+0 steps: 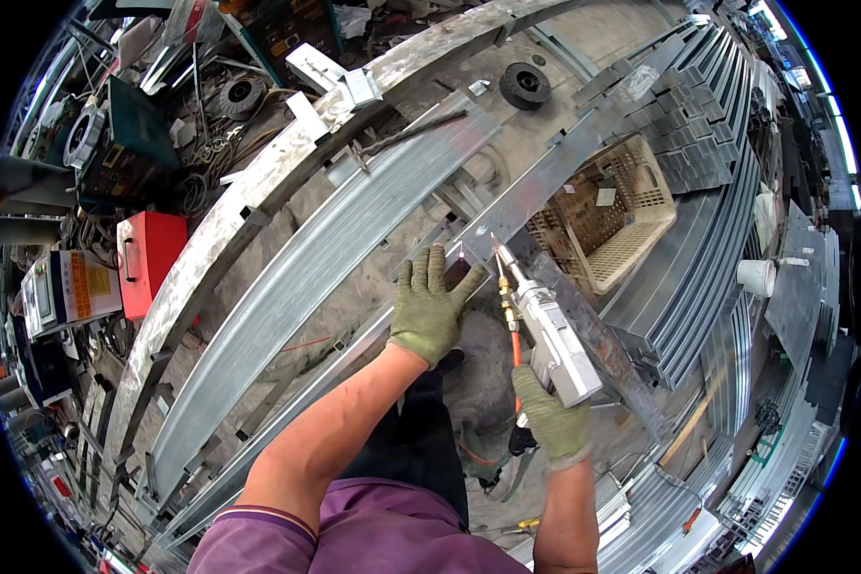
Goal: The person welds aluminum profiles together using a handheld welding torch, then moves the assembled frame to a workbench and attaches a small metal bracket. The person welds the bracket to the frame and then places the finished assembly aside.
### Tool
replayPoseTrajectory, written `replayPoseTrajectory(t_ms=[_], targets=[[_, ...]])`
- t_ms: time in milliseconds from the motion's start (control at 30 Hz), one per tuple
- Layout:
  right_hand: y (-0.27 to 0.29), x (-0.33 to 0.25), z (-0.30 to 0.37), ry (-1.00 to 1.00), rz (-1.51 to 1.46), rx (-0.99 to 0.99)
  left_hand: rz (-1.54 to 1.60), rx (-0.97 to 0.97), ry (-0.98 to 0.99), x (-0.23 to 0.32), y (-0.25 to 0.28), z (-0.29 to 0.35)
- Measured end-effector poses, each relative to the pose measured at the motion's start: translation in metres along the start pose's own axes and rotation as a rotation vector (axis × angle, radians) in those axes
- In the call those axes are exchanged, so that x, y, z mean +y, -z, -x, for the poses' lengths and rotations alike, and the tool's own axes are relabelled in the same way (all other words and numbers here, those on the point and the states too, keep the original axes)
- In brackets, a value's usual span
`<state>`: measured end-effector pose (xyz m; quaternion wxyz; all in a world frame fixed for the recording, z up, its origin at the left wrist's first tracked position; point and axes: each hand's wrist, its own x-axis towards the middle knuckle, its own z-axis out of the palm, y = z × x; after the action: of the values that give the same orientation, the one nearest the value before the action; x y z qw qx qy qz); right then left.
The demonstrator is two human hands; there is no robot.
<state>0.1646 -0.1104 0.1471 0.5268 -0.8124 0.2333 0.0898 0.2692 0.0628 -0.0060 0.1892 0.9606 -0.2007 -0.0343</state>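
My left hand (429, 308), in a green work glove, lies on a long grey metal bar (555, 177) with its fingers stretched out and the thumb apart. The bar runs diagonally from the lower left to the upper right. My right hand (553, 418), gloved likewise, is closed around the rear of a silver handheld welding gun (557, 335). The gun's copper-coloured nozzle points at the bar, just right of my left fingertips; whether it touches cannot be made out. An orange hose (517, 346) with brass fittings runs alongside the gun.
A wide galvanized sheet strip (340, 230) lies left of the bar, with a pale beam (206, 230) beyond it. Right of the bar stand a cream plastic crate (652, 239) and stacked metal channels (684, 124). A black spool (524, 86) lies farther off; a red box (153, 260) stands left.
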Motion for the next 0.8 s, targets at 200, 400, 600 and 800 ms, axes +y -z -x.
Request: replayPoseTrajectory(t_ms=[200, 400, 600, 800], targets=[[0.034, 0.005, -0.007, 0.000, 0.102, 0.046, 0.018, -0.002, 0.000, 0.000, 0.004, 0.000], [0.098, 0.006, -0.006, -0.034, 0.220, 0.048, 0.001, -0.022, -0.004, 0.004, 0.007, 0.000], [0.148, -0.003, -0.024, 0.198, 0.335, -0.084, -0.005, -0.010, -0.002, 0.004, 0.007, -0.002], [0.174, 0.005, -0.071, -0.001, 0.171, -0.298, -0.033, -0.018, 0.012, 0.010, 0.012, -0.005]])
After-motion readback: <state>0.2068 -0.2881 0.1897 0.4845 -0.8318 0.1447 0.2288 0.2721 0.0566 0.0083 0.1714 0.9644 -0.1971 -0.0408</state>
